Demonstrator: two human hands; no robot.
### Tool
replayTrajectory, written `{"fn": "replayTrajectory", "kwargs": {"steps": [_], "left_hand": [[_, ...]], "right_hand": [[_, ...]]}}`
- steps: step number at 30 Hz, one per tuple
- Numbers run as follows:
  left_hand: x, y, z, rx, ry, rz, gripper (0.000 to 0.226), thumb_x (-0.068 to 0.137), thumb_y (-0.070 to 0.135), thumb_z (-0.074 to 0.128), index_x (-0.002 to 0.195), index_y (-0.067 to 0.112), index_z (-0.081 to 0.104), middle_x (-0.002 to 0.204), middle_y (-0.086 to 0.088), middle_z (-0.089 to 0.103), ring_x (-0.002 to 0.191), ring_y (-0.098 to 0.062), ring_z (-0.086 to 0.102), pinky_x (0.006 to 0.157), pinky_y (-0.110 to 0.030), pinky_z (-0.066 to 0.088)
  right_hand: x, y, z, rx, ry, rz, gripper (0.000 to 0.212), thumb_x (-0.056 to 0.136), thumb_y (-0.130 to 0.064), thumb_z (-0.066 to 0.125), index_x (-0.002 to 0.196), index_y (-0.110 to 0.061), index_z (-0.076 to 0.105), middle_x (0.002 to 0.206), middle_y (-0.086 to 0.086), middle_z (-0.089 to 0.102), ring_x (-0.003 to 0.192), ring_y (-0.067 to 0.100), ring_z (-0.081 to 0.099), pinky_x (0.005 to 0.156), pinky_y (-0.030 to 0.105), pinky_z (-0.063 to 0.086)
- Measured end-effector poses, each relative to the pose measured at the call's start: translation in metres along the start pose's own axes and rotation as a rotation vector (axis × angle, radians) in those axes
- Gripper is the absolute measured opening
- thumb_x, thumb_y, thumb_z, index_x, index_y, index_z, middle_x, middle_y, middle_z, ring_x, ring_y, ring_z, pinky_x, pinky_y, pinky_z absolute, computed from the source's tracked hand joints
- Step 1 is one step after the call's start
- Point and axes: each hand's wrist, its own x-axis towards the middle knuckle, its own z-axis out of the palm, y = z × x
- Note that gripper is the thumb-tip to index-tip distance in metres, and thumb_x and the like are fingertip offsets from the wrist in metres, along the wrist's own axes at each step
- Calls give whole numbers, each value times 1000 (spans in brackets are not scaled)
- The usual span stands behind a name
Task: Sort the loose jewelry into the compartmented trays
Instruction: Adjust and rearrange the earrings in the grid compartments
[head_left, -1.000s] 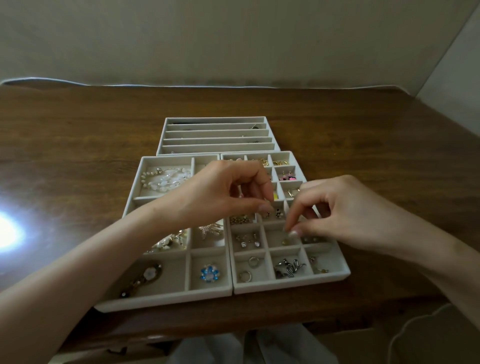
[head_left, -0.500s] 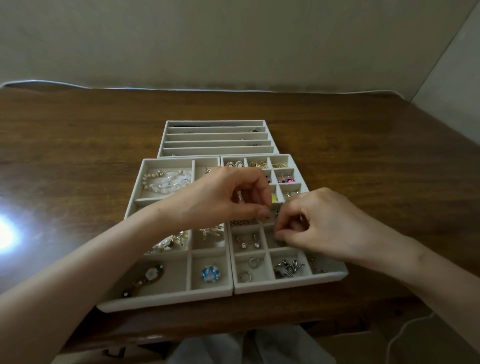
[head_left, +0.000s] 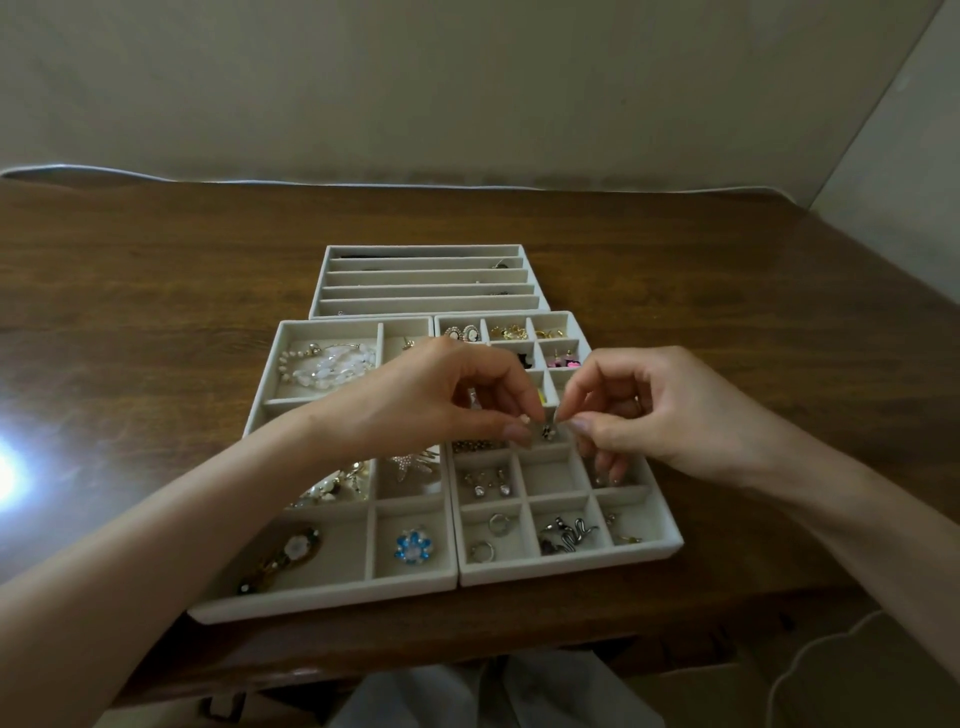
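Left hand (head_left: 441, 400) pinched pale flower stud (head_left: 524, 419), right hand (head_left: 654, 410) pinched dark flower stud (head_left: 548, 431), tips nearly meeting above small-cell tray (head_left: 571, 569) mid-row. Large-cell tray (head_left: 322, 597) and most small cells already held pieces. Judged near finish: this pair left to seat.

Three trays (head_left: 322, 597), two hands (head_left: 415, 402) and one wooden table (head_left: 156, 312).

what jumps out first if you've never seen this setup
The left hand pinches a tiny pale flower piece over the right tray, with the right hand pinched close beside it. A blue flower brooch sits in the left tray's near right compartment, and a bright glare marks the table at far left.
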Motion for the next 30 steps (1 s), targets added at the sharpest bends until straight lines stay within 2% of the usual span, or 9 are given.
{"fn": "replayTrajectory", "kwargs": {"steps": [2, 8, 12, 14, 16, 21, 26, 28, 30], "left_hand": [[0, -1, 0, -10, -15, 3, 20, 77, 13, 72, 97, 13, 69, 84, 4, 71, 77, -6, 66, 69, -22, 53], [0, 0, 0, -31, -37, -4, 19, 78, 11, 72, 97, 13, 69, 84, 5, 71, 76, -2, 65, 68, -14, 48], [0, -1, 0, -41, -21, -3, 15, 81, 15, 68, 96, 13, 69, 85, 4, 73, 81, -9, 68, 75, -30, 54], [0, -1, 0, -50, -22, -7, 13, 82, 15, 67, 95, 12, 68, 83, 6, 73, 81, -9, 68, 75, -27, 54], [0, -1, 0, -57, -27, -9, 11, 82, 14, 67, 93, 12, 67, 81, 7, 72, 80, -7, 68, 73, -20, 51], [0, -2, 0, -29, -26, 2, 11, 82, 16, 68, 92, 16, 66, 80, 7, 72, 77, -12, 67, 72, -26, 54], [1, -2, 0, -13, -21, 8, 12, 80, 19, 68, 91, 18, 66, 78, 10, 70, 74, -6, 65, 67, -15, 48], [1, -2, -1, -7, -15, 7, 12, 79, 20, 68, 91, 18, 67, 79, 10, 69, 76, -7, 66, 68, -17, 50], [1, -3, -1, -9, -2, 6, 13, 78, 22, 68, 91, 19, 67, 80, 8, 70, 77, -10, 66, 71, -26, 53]], "right_hand": [[0, 1, 0, 29, -27, 6, 10, 82, -3, 64, 86, -11, 67, 76, 10, 68, 64, 17, 68, 56, 24, 55], [-3, 1, -5, 207, -57, 11, 14, 73, 5, 67, 83, -1, 74, 90, 8, 71, 83, 23, 71, 68, 26, 59], [-3, 1, -6, 197, -67, 11, 19, 74, 7, 66, 86, -5, 74, 90, 5, 73, 85, 21, 72, 69, 25, 58], [-4, 0, -5, 187, -43, -3, 17, 68, 0, 70, 82, -8, 74, 85, 5, 74, 79, 19, 72, 65, 22, 57], [-4, -1, -3, 85, -1, -45, 17, 61, -10, 74, 78, -13, 73, 81, 2, 73, 75, 12, 71, 62, 16, 54], [-3, 0, 7, -203, 46, -121, 17, 65, -7, 82, 69, -19, 70, 72, -3, 70, 66, -1, 64, 59, 11, 48], [-2, -2, 13, -369, 50, -167, 14, 69, -11, 80, 71, -23, 72, 73, -11, 67, 77, -5, 61, 63, 7, 45], [-1, -4, 15, -438, 33, -172, 12, 72, -13, 79, 73, -23, 72, 74, -15, 63, 79, -5, 59, 65, 8, 44], [0, -4, 17, -507, 13, -168, 10, 72, -17, 79, 73, -24, 71, 75, -16, 57, 79, -1, 54, 68, 13, 42]]}}
